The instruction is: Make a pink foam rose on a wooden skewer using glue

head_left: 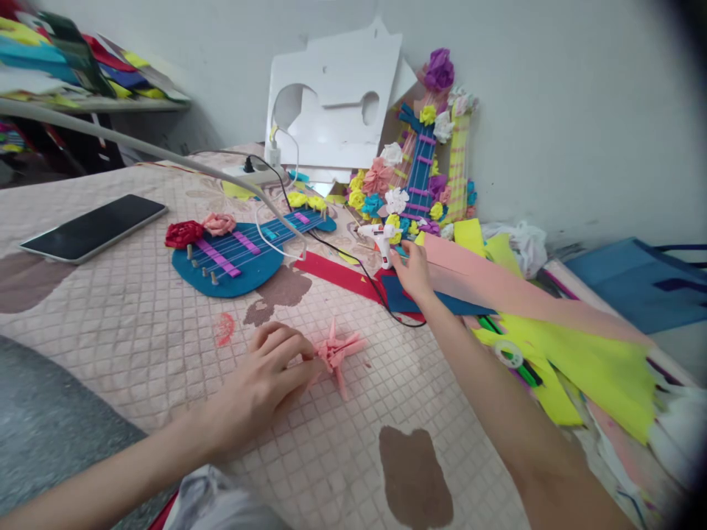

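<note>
The left grip (281, 368) is lowered to the cloth-covered desk (336, 464), thumb and bent fingers pinching the left edge of a pink folded-paper star shape (334, 353), whose narrow points spread outward on the quilted surface. The right grip (413, 272) is stretched forward, its fingertips at the handle of a white hot-glue gun (381, 239); whether they have closed around that handle I cannot tell.

Beneath and beside the right grip lie a dark blue sheet (401, 294), a red strip (336, 274) and a long pink sheet (497, 283). A black cable (409, 324) curves past the red strip toward a power strip (262, 177) at the back.

Beyond the left grip, a blue paper guitar (265, 276) lies flat, with purple bars under its strings and a red rose (184, 234) and a pink rose (219, 223) on its body's edge. A tablet or large phone (96, 227) rests farther left.

Against the wall lean a white foam board (336, 96) with cut-out holes and, next to it, flower-trimmed toy guitars (420, 177). To the right are yellow sheets (602, 368), a tape roll (508, 354) and a blue bag (635, 283).
</note>
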`<state>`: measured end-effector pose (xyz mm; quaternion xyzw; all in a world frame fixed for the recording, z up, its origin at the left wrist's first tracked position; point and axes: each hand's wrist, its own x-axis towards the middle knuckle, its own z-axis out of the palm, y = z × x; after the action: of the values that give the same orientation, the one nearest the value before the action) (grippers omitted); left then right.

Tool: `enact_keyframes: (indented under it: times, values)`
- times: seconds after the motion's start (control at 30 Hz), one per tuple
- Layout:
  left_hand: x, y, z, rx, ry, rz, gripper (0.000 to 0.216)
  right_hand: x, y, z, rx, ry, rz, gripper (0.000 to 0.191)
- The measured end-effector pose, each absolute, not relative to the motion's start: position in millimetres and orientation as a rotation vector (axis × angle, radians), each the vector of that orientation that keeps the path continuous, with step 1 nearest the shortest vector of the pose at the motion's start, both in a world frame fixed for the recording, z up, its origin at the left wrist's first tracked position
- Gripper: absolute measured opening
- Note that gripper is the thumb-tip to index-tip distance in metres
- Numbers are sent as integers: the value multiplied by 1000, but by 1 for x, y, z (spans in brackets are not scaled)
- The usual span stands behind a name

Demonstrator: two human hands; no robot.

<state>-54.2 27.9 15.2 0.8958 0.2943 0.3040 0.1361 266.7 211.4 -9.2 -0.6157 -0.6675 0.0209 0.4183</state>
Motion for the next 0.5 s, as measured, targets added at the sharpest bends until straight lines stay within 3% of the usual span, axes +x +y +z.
enact_keyframes:
  times: [0.4, 0.5]
  values:
    - [-54, 27, 15, 2578, 864, 801, 22, 238, 132, 17, -1338, -1687, -80, 26]
    - [-53, 26, 15, 2570, 884, 835, 21, 216, 95, 30, -1273, -1802, 38, 20]
